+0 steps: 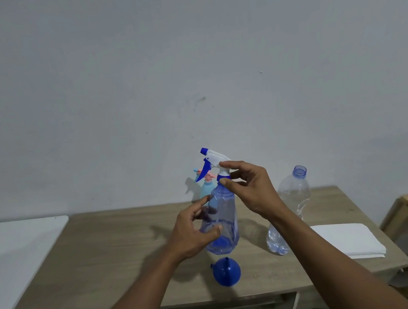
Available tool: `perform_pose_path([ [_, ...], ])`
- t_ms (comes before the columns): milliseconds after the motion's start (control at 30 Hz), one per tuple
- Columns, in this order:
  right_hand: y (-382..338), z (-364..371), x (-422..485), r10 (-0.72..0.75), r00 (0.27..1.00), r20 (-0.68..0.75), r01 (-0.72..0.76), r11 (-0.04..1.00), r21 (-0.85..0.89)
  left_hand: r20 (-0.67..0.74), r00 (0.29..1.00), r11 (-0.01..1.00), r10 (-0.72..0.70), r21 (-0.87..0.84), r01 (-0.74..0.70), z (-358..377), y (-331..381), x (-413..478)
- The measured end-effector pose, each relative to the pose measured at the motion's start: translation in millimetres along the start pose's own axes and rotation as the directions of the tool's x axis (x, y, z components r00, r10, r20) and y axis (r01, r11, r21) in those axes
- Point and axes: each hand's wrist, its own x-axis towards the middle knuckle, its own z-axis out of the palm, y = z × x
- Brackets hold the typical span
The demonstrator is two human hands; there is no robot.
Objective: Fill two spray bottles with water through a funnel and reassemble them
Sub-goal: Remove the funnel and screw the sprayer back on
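Two spray bottles stand on the wooden table (106, 243): the clear blue spray bottle (225, 218) near the middle, and a pale blue one with a pink trigger (205, 186) just behind it. The left hand (195, 235) wraps loosely around the blue bottle's body, while the right hand (249, 187) pinches its blue collar under the white trigger head (215, 159). A blue funnel (226, 272) lies mouth-down in front; an uncapped water bottle (290, 208) and folded white cloth (349, 240) sit to the right

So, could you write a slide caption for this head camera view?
Left hand steadies the blue spray bottle; right hand grips its collar; funnel in front.
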Motion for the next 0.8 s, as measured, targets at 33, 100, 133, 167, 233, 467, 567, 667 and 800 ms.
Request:
perform_pose_path([
  [33, 0, 2, 0, -0.003, 1.0, -0.024, 0.003, 1.0, -0.019, -0.004, 1.0, 1.0, 0.004, -0.001, -0.004, 1, 2, 0],
  [100, 1, 4, 0, -0.011, 0.998, -0.06, 0.008, 0.999, -0.042, 0.001, 1.0, 1.0, 0.005, -0.002, -0.005, 3, 3, 1],
  [133, 2, 4, 0, -0.023, 0.997, -0.069, 0.02, 0.999, -0.044, 0.005, 1.0, 1.0, 0.005, -0.004, -0.005, 4, 3, 1],
  [167, 3, 3, 0, -0.033, 0.997, -0.07, 0.031, 0.999, -0.024, 0.005, 1.0, 1.0, 0.005, -0.004, -0.005, 4, 3, 1],
  [233, 1, 1, -1, -0.025, 0.998, -0.06, 0.028, 0.998, 0.058, -0.001, 1.0, 1.0, 0.009, -0.004, -0.009, 3, 4, 1],
  [467, 2, 7, 0, -0.052, 0.987, -0.149, 0.043, 0.997, -0.061, -0.016, 0.999, 0.999, 0.032, 0.015, -0.031, 6, 6, 3],
  [567, 4, 4, 0, -0.048, 0.994, -0.103, 0.053, 0.997, 0.048, -0.038, 0.998, 0.999, 0.044, 0.015, -0.043, 4, 5, 4],
  [667, 0, 9, 1, -0.063, 0.992, -0.11, 0.066, 0.997, 0.028, -0.032, 0.999, 0.999, 0.042, 0.019, -0.041, 1, 6, 7],
  [800, 0, 15, 3, -0.093, 0.984, -0.153, 0.081, 0.993, -0.085, -0.034, 0.999, 0.999, 0.038, 0.018, -0.038, 3, 5, 7],
])
